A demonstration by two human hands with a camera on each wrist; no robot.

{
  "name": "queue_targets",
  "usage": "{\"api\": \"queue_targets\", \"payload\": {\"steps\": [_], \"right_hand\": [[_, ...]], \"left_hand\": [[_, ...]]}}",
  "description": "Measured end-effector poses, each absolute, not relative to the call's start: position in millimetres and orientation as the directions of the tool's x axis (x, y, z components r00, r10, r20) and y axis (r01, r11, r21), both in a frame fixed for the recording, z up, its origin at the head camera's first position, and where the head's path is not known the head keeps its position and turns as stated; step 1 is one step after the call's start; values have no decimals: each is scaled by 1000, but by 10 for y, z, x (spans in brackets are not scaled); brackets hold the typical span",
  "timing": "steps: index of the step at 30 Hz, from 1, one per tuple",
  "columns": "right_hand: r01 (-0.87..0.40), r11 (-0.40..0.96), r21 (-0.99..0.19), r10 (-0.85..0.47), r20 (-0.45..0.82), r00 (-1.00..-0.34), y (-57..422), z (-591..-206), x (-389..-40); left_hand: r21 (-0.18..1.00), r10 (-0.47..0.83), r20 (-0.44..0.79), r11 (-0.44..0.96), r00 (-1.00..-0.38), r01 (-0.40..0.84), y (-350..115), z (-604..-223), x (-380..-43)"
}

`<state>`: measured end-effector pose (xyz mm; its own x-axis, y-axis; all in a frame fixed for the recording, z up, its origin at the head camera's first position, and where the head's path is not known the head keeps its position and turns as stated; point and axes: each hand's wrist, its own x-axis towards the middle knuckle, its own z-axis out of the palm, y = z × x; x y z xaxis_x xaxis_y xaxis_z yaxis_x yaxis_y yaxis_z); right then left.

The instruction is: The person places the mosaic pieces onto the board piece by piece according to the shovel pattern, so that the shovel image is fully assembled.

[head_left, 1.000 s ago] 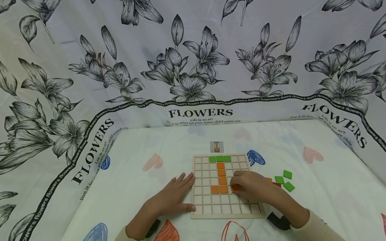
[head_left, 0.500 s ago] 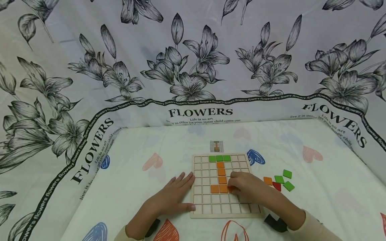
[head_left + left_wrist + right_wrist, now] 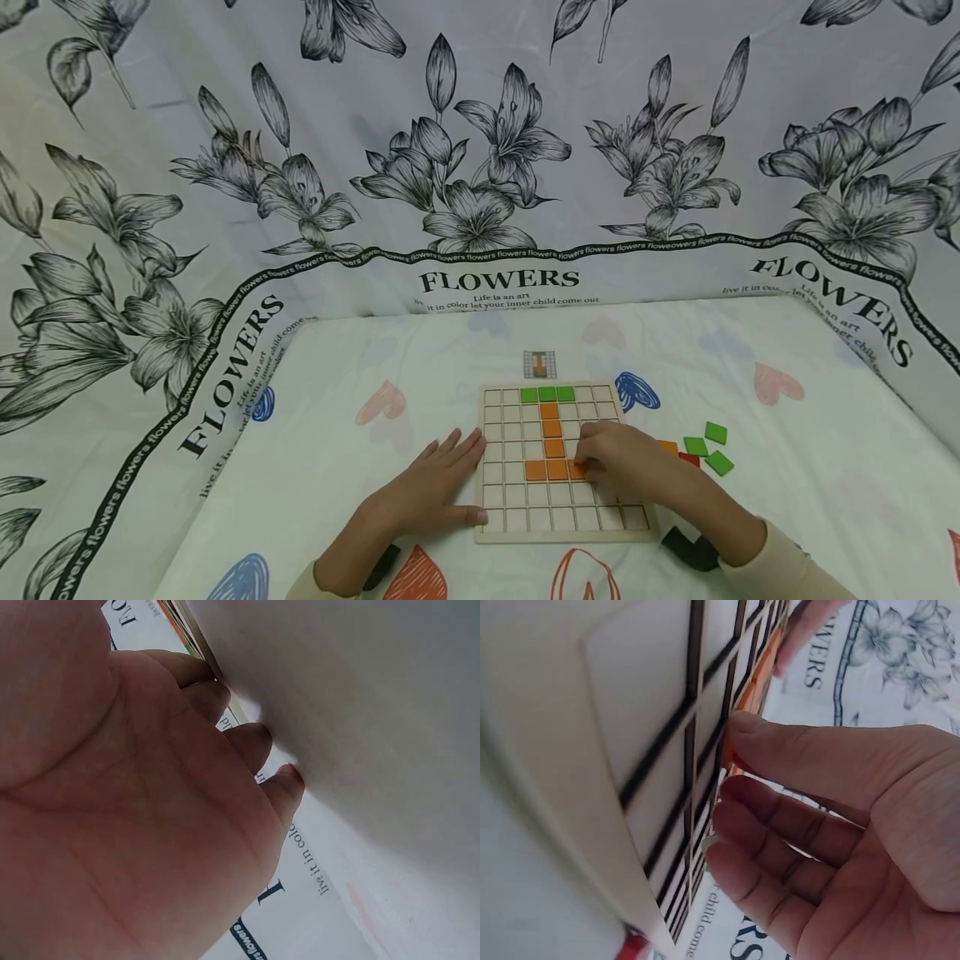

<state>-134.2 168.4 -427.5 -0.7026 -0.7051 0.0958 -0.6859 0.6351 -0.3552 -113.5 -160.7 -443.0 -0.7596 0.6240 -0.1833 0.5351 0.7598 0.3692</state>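
Observation:
A square wooden grid board (image 3: 525, 497) lies on the cloth in the head view. It bears a row of green tiles (image 3: 547, 394) at the top, a column of orange tiles (image 3: 552, 428) below, and an orange row at the column's foot. My right hand (image 3: 626, 462) is over the board's right half, thumb and fingertips on an orange tile (image 3: 576, 470) at that row's right end. The right wrist view shows the thumb pressed against this orange tile (image 3: 731, 754), fingers curled beside it. My left hand (image 3: 423, 493), fingers spread, rests against the board's left edge.
Loose green tiles (image 3: 716, 433), a red piece (image 3: 688, 459) and an orange tile (image 3: 667, 447) lie right of the board, partly behind the right hand. Beyond the board's far edge is a small pattern card (image 3: 539, 364). A flower-printed curtain (image 3: 480, 167) stands behind.
My right hand has brought the orange tile left, up against the other orange tiles of the row, then shifted slightly back right. The left hand stays at the board's edge.

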Motion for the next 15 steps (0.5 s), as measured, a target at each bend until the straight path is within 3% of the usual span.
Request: {"api": "queue_targets", "payload": {"steps": [4, 8, 15], "right_hand": [[-662, 662, -351, -686, 70, -724, 1775, -4224, -1371], [-583, 738, -339, -617, 9, -787, 1958, -4149, -1386], [-324, 898, -299, -393, -212, -894, 2233, -4006, -1370]], "left_hand": [[364, 624, -179, 760, -761, 538, -1609, -4431, -1136], [368, 625, -183, 760, -759, 537, -1605, -4432, -1137], [365, 629, -174, 756, -758, 543, -1609, -4418, -1119]]}}
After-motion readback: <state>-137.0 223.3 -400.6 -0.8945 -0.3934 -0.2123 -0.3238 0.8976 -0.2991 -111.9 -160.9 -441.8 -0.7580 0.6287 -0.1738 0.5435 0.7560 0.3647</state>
